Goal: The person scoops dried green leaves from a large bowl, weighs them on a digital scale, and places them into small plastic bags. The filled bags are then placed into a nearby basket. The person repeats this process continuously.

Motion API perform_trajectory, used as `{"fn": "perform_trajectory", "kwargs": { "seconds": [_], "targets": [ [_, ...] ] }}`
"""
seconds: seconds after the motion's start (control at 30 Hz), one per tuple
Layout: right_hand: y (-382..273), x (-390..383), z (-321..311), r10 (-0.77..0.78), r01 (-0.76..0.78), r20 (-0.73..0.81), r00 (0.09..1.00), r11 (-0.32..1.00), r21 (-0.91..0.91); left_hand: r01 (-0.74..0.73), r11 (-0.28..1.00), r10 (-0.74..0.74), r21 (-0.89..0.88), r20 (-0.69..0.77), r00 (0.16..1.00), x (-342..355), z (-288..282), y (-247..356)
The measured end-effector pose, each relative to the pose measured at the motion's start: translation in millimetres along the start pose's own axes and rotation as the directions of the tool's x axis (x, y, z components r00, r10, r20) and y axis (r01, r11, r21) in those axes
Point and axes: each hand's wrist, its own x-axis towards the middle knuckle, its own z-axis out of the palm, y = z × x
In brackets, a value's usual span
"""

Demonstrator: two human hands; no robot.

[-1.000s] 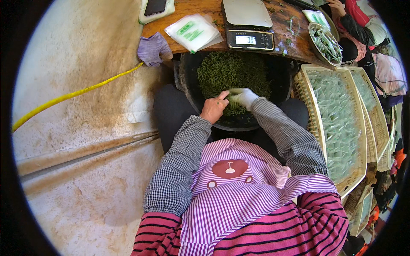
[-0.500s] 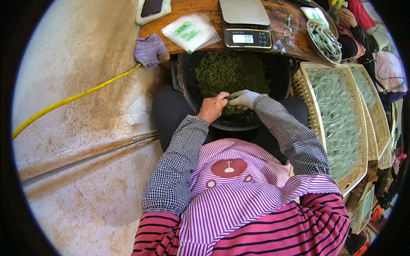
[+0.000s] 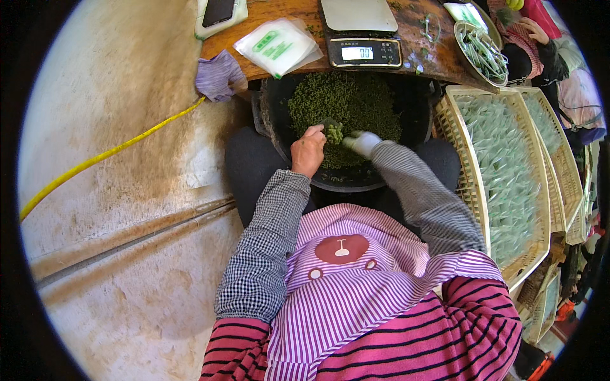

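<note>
My bare left hand (image 3: 307,150) is closed around a small clump of green bits (image 3: 333,131) above the black basin (image 3: 413,108), which sits between my knees. A heap of fine green bits (image 3: 321,95) fills much of it. My right hand (image 3: 362,143), in a pale glove, is just right of the clump, over the heap, its fingertips blurred by motion.
A wooden table (image 3: 426,63) holds a scale (image 3: 359,16), flat bags (image 3: 277,47), a phone (image 3: 218,9) and a dish (image 3: 481,52). A purple glove (image 3: 215,79) hangs by a yellow hose (image 3: 114,147). Crates of packets (image 3: 499,178) stand right; a co-worker's hand (image 3: 534,30) is beyond.
My left hand has risen toward the upper left, and the green clump now shows in it. My right hand has drawn slightly apart from it. The co-worker's hand has shifted.
</note>
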Motion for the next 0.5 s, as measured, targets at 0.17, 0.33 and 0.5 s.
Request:
{"fn": "perform_trajectory", "kwargs": {
  "seconds": [0.17,0.33,0.5],
  "targets": [
    [-110.1,-47.7,52.7,0.223,-0.264,-0.204,0.953,0.943,-0.201,0.102,0.994,-0.106,-0.042,-0.132,0.986,-6.4,-1.5,7.7],
    [-72.9,-19.7,62.0,-0.020,0.019,-0.101,0.995,1.000,-0.004,0.099,0.988,-0.106,-0.119,-0.055,0.993,-6.4,4.6,9.1],
    [-80.9,-83.0,20.3,0.218,0.218,-0.241,0.946,0.124,0.968,0.084,0.996,-0.085,-0.032,-0.036,0.996,-8.9,6.5,3.9]
  ]
}}
